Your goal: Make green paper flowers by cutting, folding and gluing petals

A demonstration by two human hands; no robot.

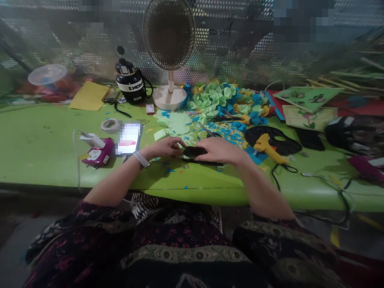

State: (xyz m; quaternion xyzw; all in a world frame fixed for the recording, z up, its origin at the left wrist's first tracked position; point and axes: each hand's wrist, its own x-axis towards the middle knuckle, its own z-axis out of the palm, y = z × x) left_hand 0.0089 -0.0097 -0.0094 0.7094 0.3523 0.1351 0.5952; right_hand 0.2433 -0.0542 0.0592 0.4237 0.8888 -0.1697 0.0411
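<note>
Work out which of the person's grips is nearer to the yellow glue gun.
Right. The right grip is to the left of the yellow glue gun, apart from it; the left grip is farther left, beyond the right one.

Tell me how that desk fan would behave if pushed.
The desk fan could tip if pushed high, since its broad head sits atop a slim stem. Pushed low, it would probably slide, as its round base looks wide.

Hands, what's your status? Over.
Right hand holding small black oblong object. Left hand at its end, contact unclear. Small blue-and-orange paper scraps nearby.
</note>
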